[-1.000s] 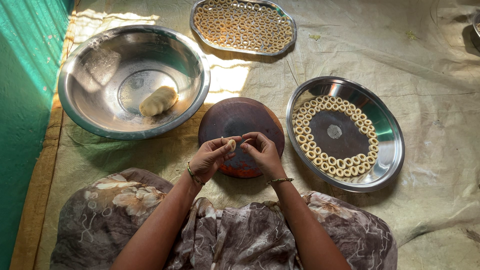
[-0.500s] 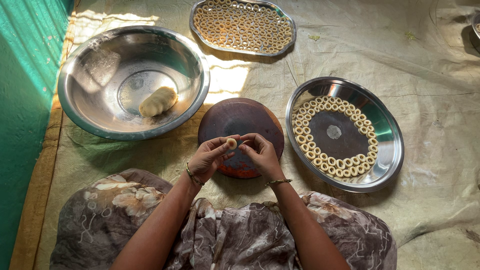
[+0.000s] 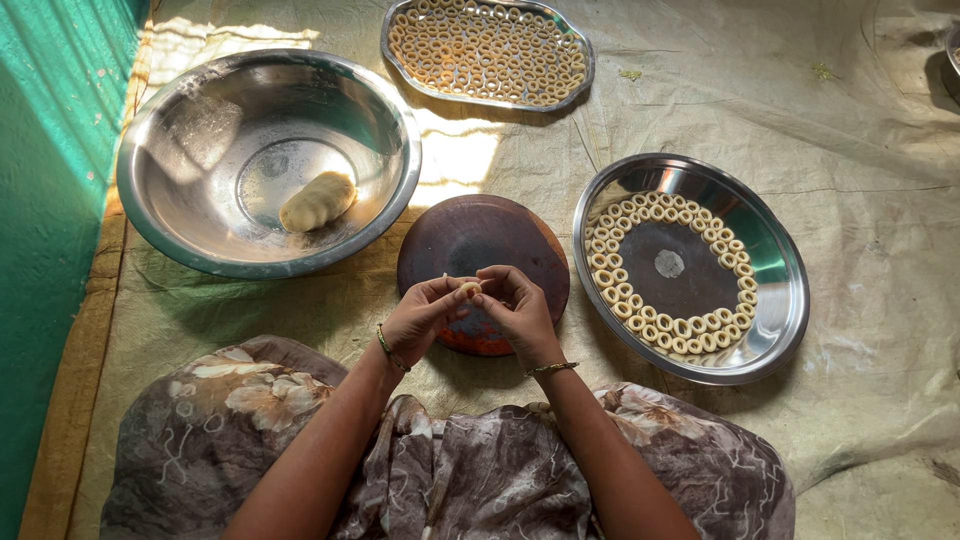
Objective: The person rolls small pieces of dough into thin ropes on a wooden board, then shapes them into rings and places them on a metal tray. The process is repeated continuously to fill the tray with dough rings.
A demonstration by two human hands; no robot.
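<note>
My left hand [image 3: 425,318] and my right hand [image 3: 518,310] meet over the near edge of a round dark wooden board [image 3: 480,240]. Between their fingertips they pinch a small pale piece of dough [image 3: 468,290], curled into a ring shape. To the right lies a round steel plate [image 3: 775,300] with small dough rings [image 3: 640,320] laid around its inner edge. A large steel bowl [image 3: 190,130] at the left holds one lump of dough [image 3: 317,201].
An oval steel tray [image 3: 400,60] filled with several dough rings lies at the far side. Everything rests on a beige cloth sheet [image 3: 860,130]. A green wall [image 3: 50,200] runs along the left. My patterned lap [image 3: 230,440] fills the bottom.
The fingers of both hands have shifted slightly while working the dough piece. The hands stay in the same place over the board.
</note>
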